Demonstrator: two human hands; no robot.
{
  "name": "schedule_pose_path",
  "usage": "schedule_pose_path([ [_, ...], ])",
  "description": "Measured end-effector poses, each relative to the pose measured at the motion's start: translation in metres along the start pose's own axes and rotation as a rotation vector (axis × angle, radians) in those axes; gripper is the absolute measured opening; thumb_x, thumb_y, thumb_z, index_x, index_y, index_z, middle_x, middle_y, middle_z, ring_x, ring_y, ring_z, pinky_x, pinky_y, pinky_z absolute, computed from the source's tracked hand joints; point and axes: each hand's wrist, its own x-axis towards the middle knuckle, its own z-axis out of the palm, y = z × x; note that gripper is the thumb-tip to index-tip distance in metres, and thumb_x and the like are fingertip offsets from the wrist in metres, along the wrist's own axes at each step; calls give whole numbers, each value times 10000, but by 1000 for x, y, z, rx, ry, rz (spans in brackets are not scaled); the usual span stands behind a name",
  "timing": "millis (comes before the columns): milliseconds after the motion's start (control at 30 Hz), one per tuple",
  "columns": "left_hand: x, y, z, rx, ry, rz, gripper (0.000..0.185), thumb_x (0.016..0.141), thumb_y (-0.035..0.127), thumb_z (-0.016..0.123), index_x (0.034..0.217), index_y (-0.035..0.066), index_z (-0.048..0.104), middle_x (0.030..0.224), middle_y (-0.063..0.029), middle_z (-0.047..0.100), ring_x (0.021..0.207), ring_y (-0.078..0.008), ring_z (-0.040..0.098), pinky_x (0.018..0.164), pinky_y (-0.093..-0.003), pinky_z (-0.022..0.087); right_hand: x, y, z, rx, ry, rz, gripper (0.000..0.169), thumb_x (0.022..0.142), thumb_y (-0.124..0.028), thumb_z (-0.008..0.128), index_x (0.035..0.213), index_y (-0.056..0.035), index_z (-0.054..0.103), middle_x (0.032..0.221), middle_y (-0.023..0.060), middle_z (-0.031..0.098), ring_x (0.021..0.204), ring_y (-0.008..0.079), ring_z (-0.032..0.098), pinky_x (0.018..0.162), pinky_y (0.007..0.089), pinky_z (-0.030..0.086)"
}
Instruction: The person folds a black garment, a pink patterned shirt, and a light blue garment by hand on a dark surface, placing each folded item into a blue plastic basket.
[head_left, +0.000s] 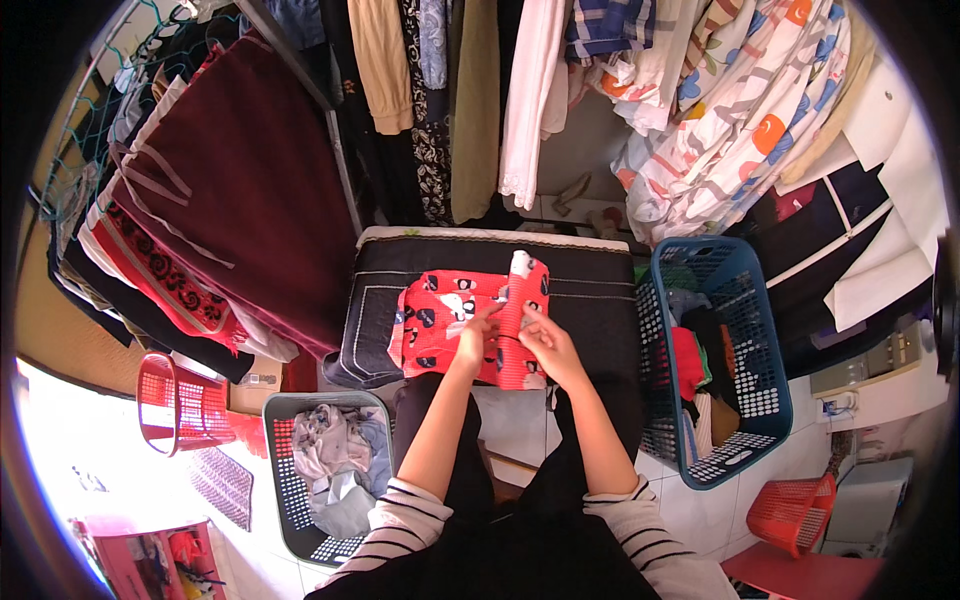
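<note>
A red printed garment (439, 322) with dark and white motifs lies on a low surface covered in black cloth (592, 292). Its right part is doubled over into a narrow upright strip that shows a white patch at the far end. My left hand (478, 334) is at the strip's left edge, its fingertips on the fabric. From the right, my right hand (551, 346) has bent fingers on the same strip, holding it near the middle. The fabric partly hides the fingertips of both hands.
A blue plastic basket (724, 465) with clothes stands at right. At lower left is a dark green basket (274, 480) of crumpled laundry (330, 450). Clothes hang beyond the surface, among them a maroon cloth (255, 172) and a floral fabric (750, 142). Red baskets (795, 510) (161, 405) flank both sides.
</note>
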Motion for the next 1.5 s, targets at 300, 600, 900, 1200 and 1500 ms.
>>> schedule_pose_path([
  [300, 7, -21, -26, 847, 375, 488, 422, 855, 197, 547, 1209, -5, 437, 1116, -230, 550, 1011, -348, 549, 819, -401, 449, 13, 11, 29, -635, 138, -239, 354, 810, -19, 552, 1161, -44, 515, 1122, 119, 559, 1024, 227, 551, 867, 321, 432],
  [600, 2, -21, -11, 1388, 504, 405, 488, 818, 88, 527, 1288, 96, 397, 1105, -178, 462, 941, -339, 554, 676, -391, 530, 8, 37, 36, -1278, -12, -229, 566, 859, -357, 494, 1366, -162, 335, 1466, 120, 182, 1359, 311, 133, 1046, 587, 101],
  [900, 4, -36, -16, 1519, 516, 460, 538, 802, 195, 538, 1294, 37, 391, 1236, -163, 431, 1095, -312, 467, 819, -421, 472, 18, 23, 37, -1338, 32, -147, 467, 891, -247, 454, 1333, -117, 374, 1426, 110, 290, 1335, 274, 231, 1054, 578, 96],
  [1200, 5, -50, -20, 1626, 513, 761, 547, 836, 268, 445, 1311, 5, 375, 1370, -169, 355, 1273, -281, 327, 1004, -519, 260, 84, 46, 42, -1489, 34, -166, 436, 918, -332, 351, 1352, -291, 349, 1438, 9, 290, 1344, 242, 219, 1028, 633, 111],
  [1500, -2, -50, -22, 1528, 423, 692, 610, 823, 292, 473, 1322, -31, 335, 1402, -190, 291, 1315, -307, 257, 1048, -499, 215, 101, 41, 45, -1412, 93, -104, 485, 872, -305, 455, 1339, -216, 362, 1430, 85, 289, 1320, 290, 264, 1010, 624, 186],
])
